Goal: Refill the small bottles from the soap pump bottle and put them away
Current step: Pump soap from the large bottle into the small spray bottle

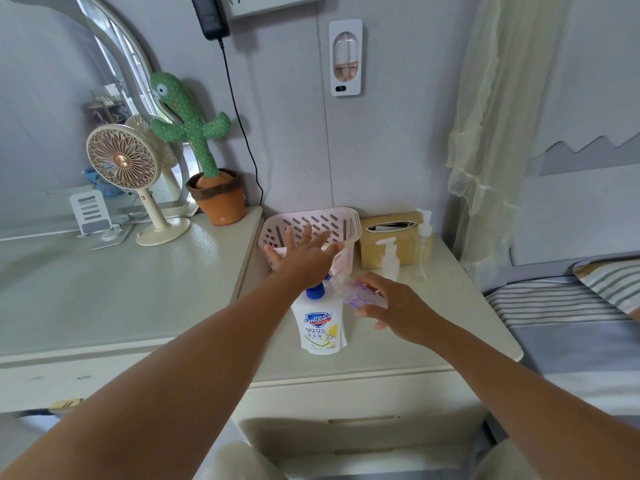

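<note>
White soap pump bottle [320,323]: upright near the front of the cream nightstand [433,341]. Its label reads "Safeguard" on a blue shield, then "99.9%" with Chinese characters beneath.
Blue pump head [317,292]: on top of the soap pump bottle, partly under the palm.
Bare left hand [304,258]: palm down on the pump head, fingers straight and splayed wide, gripping nothing.
Bare right hand [394,306]: fingers and thumb curled round the small bottle [356,294].
Clear small bottle: tilted, mouth up against the pump's nozzle. It has a purple rabbit outline printed on it; no writing can be read.
Pink basket [311,223]: slotted, behind the left hand.
Back right: shorter pump bottle [389,256] and taller pump bottle [423,240], clear with white pumps, by the tan tissue box [388,237]; no labels legible.
</note>
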{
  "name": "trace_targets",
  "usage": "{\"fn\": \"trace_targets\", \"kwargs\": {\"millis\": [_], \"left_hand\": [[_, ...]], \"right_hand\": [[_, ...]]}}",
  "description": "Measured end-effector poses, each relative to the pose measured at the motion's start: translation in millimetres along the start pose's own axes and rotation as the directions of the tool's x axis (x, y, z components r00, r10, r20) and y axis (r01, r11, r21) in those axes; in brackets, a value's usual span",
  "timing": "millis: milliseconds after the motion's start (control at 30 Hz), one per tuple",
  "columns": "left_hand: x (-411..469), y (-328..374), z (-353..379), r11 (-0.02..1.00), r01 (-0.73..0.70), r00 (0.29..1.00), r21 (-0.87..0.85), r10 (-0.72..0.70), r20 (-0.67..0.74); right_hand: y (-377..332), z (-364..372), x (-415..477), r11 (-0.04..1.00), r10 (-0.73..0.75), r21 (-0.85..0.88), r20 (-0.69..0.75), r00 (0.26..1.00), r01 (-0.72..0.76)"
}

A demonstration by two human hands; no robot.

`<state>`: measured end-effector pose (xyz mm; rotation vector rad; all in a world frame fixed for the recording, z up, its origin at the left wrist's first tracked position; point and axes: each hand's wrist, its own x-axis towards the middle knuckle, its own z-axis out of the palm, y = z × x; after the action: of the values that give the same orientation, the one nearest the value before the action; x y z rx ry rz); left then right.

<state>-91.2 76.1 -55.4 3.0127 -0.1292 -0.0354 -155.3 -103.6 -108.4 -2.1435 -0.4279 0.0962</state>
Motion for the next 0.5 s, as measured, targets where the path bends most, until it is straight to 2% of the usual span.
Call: {"fn": "trace_targets", "kwargs": {"millis": [67, 300, 367, 500], "left_hand": [[-1.2, 0.6, 2.2, 0.999, -0.025, 0.999, 0.035, 0.024, 0.022], [6.5, -5.1, 10.0, 0.999, 0.017, 0.999, -0.035, -0.015, 0.042], [9.0, -5.4, 5.9, 1.000, 0.003, 0.999, 0.010, -0.003, 0.033], [14.9, -8.3, 6.0, 1.000, 0.015, 1.000, -0.018, -0.015, 0.019]], "right_hand": [[1.4, 0.4, 1.0, 1.000, 0.012, -0.009, 0.003, 1.000, -0.012], [0.3, 1.5, 0.0, 1.000, 0.018, -0.023, 0.005, 1.000, -0.017], [-1.7, 0.2, -0.5, 1.000, 0.013, -0.012, -0.001, 1.000, -0.013], [-4.4, -1.0, -1.8, 1.000, -0.006, -0.013, -0.005, 1.000, 0.006]]}}
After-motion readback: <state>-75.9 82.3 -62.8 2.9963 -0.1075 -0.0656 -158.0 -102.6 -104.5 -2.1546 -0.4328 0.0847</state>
